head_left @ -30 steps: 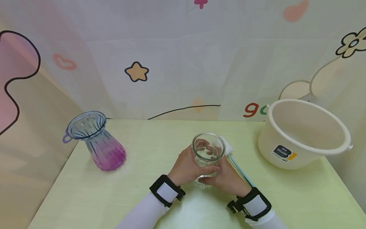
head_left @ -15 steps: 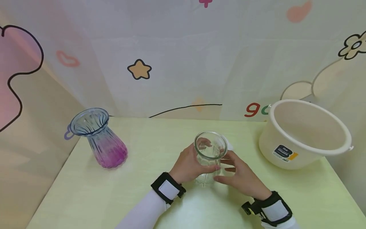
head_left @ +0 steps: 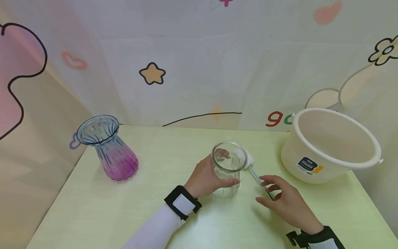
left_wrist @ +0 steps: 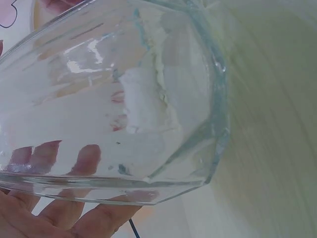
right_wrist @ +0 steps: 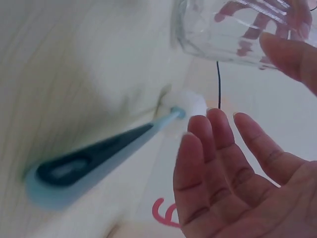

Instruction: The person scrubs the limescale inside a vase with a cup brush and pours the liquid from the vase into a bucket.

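Observation:
A clear, faceted glass jar [head_left: 227,188] stands near the middle of the table, held by my left hand [head_left: 202,181] with the thumb in front and the fingers round the far side. The jar fills most of the left wrist view [left_wrist: 89,99]. Just right of it lies a cleaning brush with a white head [head_left: 249,158] and a thin light-blue handle [right_wrist: 99,161] that has a dark inset. Through the glass, the white brush head [left_wrist: 143,101] shows in the left wrist view. My right hand [head_left: 287,202] hovers by the handle's near end, fingers loosely bent, holding nothing.
A ribbed blue-to-pink glass vase [head_left: 116,155] stands at the left of the table [head_left: 168,155], with a small purple loop [head_left: 74,142] by its rim. At the right is a large cream bucket [head_left: 329,162]. A printed cloth [head_left: 192,69] hangs behind the table.
My right hand has let go of the jar and moved right and toward me, over the brush handle. My left hand has kept its hold on the jar.

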Demonstrator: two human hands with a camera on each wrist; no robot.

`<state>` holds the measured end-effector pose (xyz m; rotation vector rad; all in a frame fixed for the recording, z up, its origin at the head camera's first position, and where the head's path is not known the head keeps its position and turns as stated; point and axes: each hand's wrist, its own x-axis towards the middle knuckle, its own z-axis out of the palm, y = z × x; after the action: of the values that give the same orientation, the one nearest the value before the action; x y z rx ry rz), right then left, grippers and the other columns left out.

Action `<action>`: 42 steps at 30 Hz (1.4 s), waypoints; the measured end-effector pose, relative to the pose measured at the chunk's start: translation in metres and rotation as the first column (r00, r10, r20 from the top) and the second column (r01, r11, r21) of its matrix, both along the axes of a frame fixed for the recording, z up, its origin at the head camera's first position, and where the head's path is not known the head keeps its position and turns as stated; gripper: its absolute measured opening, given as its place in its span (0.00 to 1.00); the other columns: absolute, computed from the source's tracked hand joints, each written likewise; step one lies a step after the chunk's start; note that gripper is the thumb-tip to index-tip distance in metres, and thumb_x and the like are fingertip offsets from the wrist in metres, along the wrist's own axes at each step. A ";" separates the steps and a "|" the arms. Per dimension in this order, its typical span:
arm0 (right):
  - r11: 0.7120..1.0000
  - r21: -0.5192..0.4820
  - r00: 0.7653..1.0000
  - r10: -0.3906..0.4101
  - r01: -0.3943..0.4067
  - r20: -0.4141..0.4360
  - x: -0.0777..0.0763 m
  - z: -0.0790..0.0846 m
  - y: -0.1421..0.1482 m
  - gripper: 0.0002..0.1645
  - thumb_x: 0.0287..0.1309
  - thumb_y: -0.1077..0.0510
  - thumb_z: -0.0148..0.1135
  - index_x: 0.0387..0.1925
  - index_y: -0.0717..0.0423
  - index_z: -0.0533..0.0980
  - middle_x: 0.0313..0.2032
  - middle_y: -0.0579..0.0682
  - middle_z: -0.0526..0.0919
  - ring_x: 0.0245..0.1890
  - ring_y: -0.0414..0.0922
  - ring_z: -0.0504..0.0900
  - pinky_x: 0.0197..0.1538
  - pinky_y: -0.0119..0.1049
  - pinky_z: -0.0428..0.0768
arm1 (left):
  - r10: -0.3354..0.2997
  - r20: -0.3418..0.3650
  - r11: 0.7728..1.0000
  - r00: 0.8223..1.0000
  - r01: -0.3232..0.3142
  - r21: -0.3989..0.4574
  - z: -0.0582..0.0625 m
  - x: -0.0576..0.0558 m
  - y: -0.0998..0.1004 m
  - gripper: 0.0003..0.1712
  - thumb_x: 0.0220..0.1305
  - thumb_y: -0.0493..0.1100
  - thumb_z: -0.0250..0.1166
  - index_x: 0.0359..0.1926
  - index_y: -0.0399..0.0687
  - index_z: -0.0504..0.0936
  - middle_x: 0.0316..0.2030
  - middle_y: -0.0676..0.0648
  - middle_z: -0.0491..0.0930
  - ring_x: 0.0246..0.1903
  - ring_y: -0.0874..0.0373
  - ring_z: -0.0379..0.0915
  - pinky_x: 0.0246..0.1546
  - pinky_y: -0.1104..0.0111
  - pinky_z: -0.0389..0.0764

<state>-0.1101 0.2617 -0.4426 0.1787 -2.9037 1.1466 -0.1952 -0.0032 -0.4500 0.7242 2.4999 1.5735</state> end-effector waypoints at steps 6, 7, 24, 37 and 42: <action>0.985 0.147 0.996 -0.085 0.090 -0.037 0.009 -0.005 0.015 0.33 0.52 0.47 0.81 0.58 0.52 0.79 0.43 0.47 0.84 0.40 0.45 0.84 0.36 0.33 0.77 | -0.006 -0.009 1.000 1.000 0.006 -0.006 -0.001 0.000 0.000 0.42 0.50 0.61 0.82 0.62 0.63 0.70 0.59 0.54 0.79 0.60 0.49 0.77 0.59 0.54 0.79; 0.981 0.165 0.995 -0.097 0.100 -0.025 0.009 -0.006 0.017 0.33 0.53 0.47 0.80 0.57 0.52 0.80 0.43 0.47 0.84 0.40 0.45 0.83 0.37 0.33 0.76 | -0.005 -0.010 1.000 1.000 0.005 -0.010 -0.001 0.000 -0.001 0.42 0.50 0.61 0.82 0.62 0.63 0.71 0.58 0.56 0.78 0.60 0.49 0.78 0.59 0.55 0.79; 0.957 0.285 0.972 -0.109 0.047 0.206 0.008 -0.021 0.027 0.17 0.60 0.50 0.73 0.45 0.56 0.80 0.30 0.45 0.82 0.30 0.41 0.76 0.33 0.36 0.71 | 0.011 -0.002 1.000 1.000 -0.011 -0.028 0.001 0.001 -0.001 0.41 0.49 0.62 0.81 0.61 0.64 0.71 0.57 0.54 0.79 0.56 0.54 0.77 0.55 0.60 0.78; 0.949 0.301 0.977 -0.145 0.092 0.157 0.010 -0.016 0.027 0.11 0.63 0.54 0.70 0.41 0.57 0.82 0.28 0.45 0.81 0.28 0.42 0.74 0.30 0.35 0.68 | 0.002 0.004 0.999 1.000 -0.002 -0.032 -0.001 0.000 -0.001 0.41 0.49 0.61 0.82 0.60 0.65 0.70 0.57 0.55 0.79 0.56 0.56 0.77 0.55 0.61 0.79; 0.947 0.285 0.982 -0.177 0.151 0.067 0.013 -0.013 0.029 0.09 0.64 0.51 0.70 0.39 0.53 0.83 0.27 0.42 0.82 0.26 0.39 0.73 0.29 0.32 0.67 | 0.004 0.009 1.000 1.000 -0.004 -0.030 -0.001 0.000 -0.001 0.42 0.49 0.62 0.81 0.61 0.62 0.71 0.59 0.50 0.80 0.57 0.54 0.77 0.55 0.59 0.78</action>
<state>-0.0967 0.2910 -0.4555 -0.1168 -3.0785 0.7374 -0.1951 -0.0038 -0.4513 0.7066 2.5139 1.5340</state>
